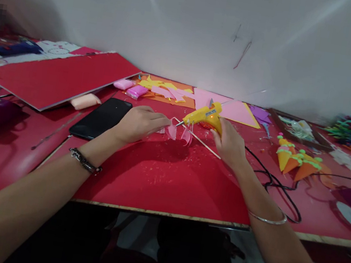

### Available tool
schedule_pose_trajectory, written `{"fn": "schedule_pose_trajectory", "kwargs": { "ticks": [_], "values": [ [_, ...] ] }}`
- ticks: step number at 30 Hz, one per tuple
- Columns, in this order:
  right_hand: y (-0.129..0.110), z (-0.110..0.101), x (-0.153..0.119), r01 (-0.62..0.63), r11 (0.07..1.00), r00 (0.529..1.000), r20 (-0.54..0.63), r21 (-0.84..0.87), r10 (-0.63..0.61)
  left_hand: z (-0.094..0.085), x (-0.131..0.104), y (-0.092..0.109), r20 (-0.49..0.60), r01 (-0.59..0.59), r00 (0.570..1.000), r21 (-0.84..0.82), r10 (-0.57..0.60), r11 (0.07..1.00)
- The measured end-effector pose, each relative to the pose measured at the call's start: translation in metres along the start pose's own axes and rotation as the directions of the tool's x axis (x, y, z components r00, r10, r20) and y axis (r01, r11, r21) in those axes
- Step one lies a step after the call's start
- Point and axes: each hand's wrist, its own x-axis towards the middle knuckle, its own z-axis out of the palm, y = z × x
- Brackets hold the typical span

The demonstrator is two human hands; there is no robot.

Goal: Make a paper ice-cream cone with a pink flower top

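My right hand (230,144) is wrapped round the handle of a yellow glue gun (202,114). Its metal nozzle points left and touches or nearly touches a curled pink paper strip (171,130). The fingers of my left hand (142,123) are pinched on the left end of that strip. A second pink curl (187,137) hangs just right of the nozzle; whether it is the same piece I cannot tell. Behind and below the glue gun a thin wooden stick (206,146) lies slantwise on the red table (167,183).
Left of my left hand lies a black phone (101,118), beside a tilted red board (62,70). Paper strips and pink sheets (228,108) lie at the back. Orange and yellow paper cones (296,160) stand right, near a black cord (273,181) and a tray (301,130).
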Motion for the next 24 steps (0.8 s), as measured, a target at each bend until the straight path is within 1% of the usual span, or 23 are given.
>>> {"fn": "schedule_pose_trajectory", "kwargs": {
  "ticks": [5,9,12,15,17,20,24],
  "values": [
    [-0.001,-0.001,0.001,-0.014,1.0,1.0,0.014,-0.026,0.014,-0.001,0.001,0.001,-0.018,-0.003,1.0,-0.038,0.003,0.999],
    [0.0,0.001,0.0,-0.017,0.999,1.0,0.017,-0.032,0.017,-0.001,0.001,0.001,0.008,0.011,1.0,-0.051,-0.011,0.999],
    [0.006,0.003,-0.001,-0.039,0.999,0.999,-0.024,-0.019,0.038,0.0,0.0,0.0,0.007,-0.002,1.0,-0.03,0.002,1.0],
    [0.018,0.004,-0.002,-0.14,0.99,0.985,-0.104,-0.015,0.137,0.001,0.0,-0.001,-0.016,-0.018,1.0,-0.023,0.017,1.0],
    [0.03,0.004,-0.003,-0.223,0.975,0.964,-0.151,-0.016,0.218,0.001,-0.001,-0.001,-0.026,-0.019,0.999,-0.028,0.018,0.999],
    [0.051,0.001,-0.003,-0.375,0.927,0.917,-0.156,-0.022,0.367,0.002,-0.002,-0.001,-0.013,0.011,1.0,-0.046,-0.011,0.999],
    [0.081,-0.003,-0.008,-0.576,0.816,0.81,-0.166,-0.046,0.563,0.004,-0.003,-0.001,0.027,0.098,0.995,-0.083,-0.096,0.992]
  ]
}}
